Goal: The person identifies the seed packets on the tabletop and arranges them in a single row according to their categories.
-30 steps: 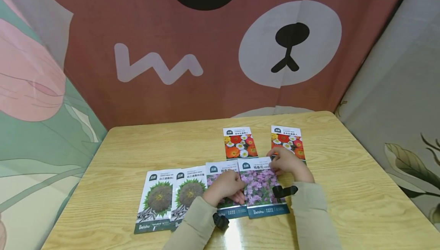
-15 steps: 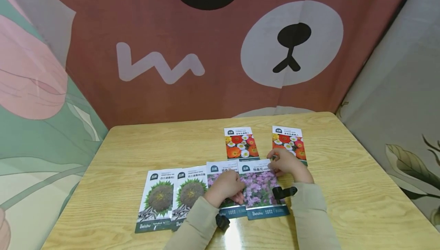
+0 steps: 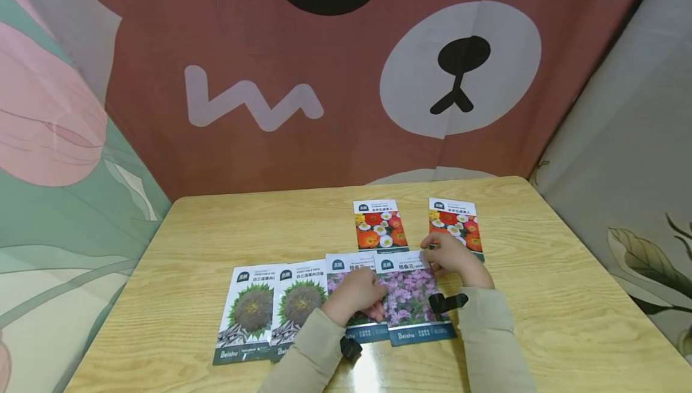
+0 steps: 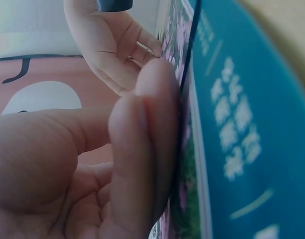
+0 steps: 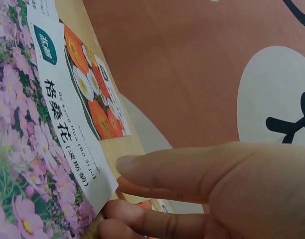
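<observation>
Head view: person working at right purple packet (image 3: 408, 297), lying on tabletop (image 3: 551, 309), overlapping left purple packet (image 3: 367, 333) beside it. Left hand (image 3: 357, 292) resting at that overlap, fingers curling; right hand (image 3: 453, 259) touching right purple packet's top right corner, grip narrow. Whether either is pinching, cannot tell. Step, seemingly: aligning row, with left sunflower packet (image 3: 250, 312) and right sunflower packet (image 3: 300, 306) lying farther left of right purple packet. Next move probably calling for slight nudge, then release. Packet contents staying hidden.
</observation>
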{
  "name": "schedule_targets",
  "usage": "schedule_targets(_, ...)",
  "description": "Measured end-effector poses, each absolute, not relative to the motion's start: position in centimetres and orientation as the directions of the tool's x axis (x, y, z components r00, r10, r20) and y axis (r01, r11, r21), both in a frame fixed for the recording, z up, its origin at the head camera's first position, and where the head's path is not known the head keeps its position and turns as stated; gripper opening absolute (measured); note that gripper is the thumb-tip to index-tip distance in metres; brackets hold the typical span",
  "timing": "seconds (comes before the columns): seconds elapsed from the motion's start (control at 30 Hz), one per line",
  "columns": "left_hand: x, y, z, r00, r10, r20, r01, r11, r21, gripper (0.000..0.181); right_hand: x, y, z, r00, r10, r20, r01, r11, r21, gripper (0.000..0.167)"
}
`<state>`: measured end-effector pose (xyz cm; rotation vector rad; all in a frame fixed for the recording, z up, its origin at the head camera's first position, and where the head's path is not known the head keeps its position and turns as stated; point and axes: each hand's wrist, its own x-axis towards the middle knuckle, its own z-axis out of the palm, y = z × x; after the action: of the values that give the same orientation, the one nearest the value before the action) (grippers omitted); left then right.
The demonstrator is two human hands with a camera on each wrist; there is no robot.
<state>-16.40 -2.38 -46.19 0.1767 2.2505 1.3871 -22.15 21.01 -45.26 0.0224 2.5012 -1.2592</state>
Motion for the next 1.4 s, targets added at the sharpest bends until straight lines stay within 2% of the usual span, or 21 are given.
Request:
schedule_targets(0.33, -16.6, -2.9, -45.9, -0.88, 0.364, -0.304, -0.116, 0.457, 0.882, 0.033, -22.3, 20.9, -45.5, -0.956, -0.114, -0.27, 0.141, 0.628, -0.766, 0.023)
schedule_targets(0.57, -17.5, -3.7, -45.5, -0.916, 0.324, -0.238, -0.089, 0.414, 0.906, 0.02, -22.3, 20.6, -45.5, -0.969, -0.128, -0.211, 0.08, 0.646, -0.759, 0.022)
schedule_targets(0.67, -18.0, -4.0, -45.4, -0.937, 0.302, -0.175, -0.039, 0.407, 0.913, 0.018, -22.3, 20.5, -45.4, -0.977, -0.132, -0.169, 0.044, 0.648, -0.76, 0.027)
schedule_targets(0.8, -18.7, -4.4, -45.2, -0.963, 0.267, -0.043, 0.072, 0.408, 0.91, 0.024, -22.4, 20.4, -45.0, -0.99, -0.106, -0.095, -0.001, 0.674, -0.738, 0.032)
schedule_targets(0.9, -19.1, -4.6, -45.1, -0.972, 0.237, 0.003, 0.097, 0.389, 0.916, 0.03, -22.5, 20.3, -44.9, -0.996, -0.067, -0.055, -0.005, 0.68, -0.733, 0.033)
schedule_targets(1.13, -20.5, -5.0, -44.4, -0.982, 0.177, -0.063, -0.013, 0.271, 0.963, 0.047, -23.2, 19.4, -45.0, -0.999, -0.013, -0.031, 0.017, 0.602, -0.798, 0.041)
schedule_targets(1.4, -22.7, -5.1, -44.0, -0.967, 0.133, -0.216, -0.176, 0.258, 0.95, 0.056, -24.7, 18.0, -45.7, -0.995, -0.051, -0.082, 0.034, 0.608, -0.793, 0.047)
